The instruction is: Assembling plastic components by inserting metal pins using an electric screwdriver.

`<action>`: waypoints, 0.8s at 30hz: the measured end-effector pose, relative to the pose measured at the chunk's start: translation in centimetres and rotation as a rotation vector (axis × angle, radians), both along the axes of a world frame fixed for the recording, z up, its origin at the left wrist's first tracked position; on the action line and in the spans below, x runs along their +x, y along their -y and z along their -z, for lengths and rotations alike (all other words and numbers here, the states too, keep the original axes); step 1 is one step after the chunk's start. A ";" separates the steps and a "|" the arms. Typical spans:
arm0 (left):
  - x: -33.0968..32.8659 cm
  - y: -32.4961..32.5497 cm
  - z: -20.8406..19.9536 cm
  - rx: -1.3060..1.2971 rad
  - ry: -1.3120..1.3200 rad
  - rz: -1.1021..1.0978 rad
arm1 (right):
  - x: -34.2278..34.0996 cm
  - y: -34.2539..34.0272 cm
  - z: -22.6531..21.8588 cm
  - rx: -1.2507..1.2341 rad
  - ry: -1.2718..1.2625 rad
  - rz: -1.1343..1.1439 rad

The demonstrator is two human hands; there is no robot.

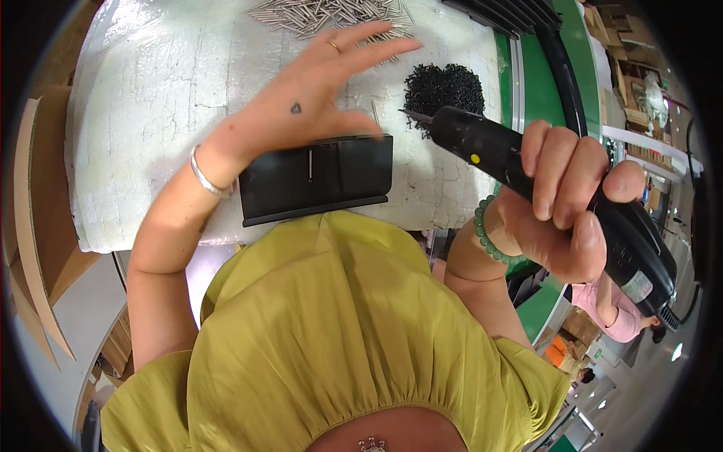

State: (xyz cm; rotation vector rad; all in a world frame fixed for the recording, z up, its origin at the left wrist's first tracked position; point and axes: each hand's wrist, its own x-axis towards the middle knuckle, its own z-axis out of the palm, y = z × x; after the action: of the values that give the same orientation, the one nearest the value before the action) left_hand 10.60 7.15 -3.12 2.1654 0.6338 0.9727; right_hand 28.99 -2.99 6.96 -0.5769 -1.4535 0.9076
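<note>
Screwdriver point(486, 151), black and corded, is in the right hand point(568, 196), raised at the right of the mat point(166, 113); the fingers wrap its body and the thumb lies along the near side. Its bit point(416, 116) points left and, in this view, overlaps the lower left part of a heap of small black screws point(446, 84). A yellow dot point(474, 159) marks its barrel. Over the mat, the left hand point(316, 94) reaches to the right with fingers spread wide and thumb held well away from them. That thumb is blurred and lies across the upper edge of a black panel point(275, 184) in the view; I cannot tell whether it touches. On the mat just in front of the person, the panel has a ledge along its near side, and one silver rod point(310, 166) shows on its face. Beyond the left hand lies a pile of similar rods point(324, 13) near the far edge. A black rack point(501, 15) stands at the upper right, beside a green surface point(580, 64). Curved cardboard point(34, 218) is at the far left. Farther back on the right, a person in pink point(616, 310) is partly visible.
</note>
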 end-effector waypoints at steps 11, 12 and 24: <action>0.9 -1.5 2.2 0.505 -0.306 0.300 | 0.3 0.9 0.8 0.022 -0.113 0.075; 0.1 -0.8 1.9 0.397 -0.298 0.235 | 0.3 1.0 0.8 0.020 -0.117 0.072; -5.3 5.6 0.5 -0.218 -0.033 -0.227 | -1.9 0.8 1.4 -0.017 -0.067 -0.065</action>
State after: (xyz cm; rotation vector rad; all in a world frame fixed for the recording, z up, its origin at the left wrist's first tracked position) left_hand 5.34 1.54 -3.58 1.9499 0.9720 0.9371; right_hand 27.14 -3.82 5.57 -0.5097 -1.4120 0.9824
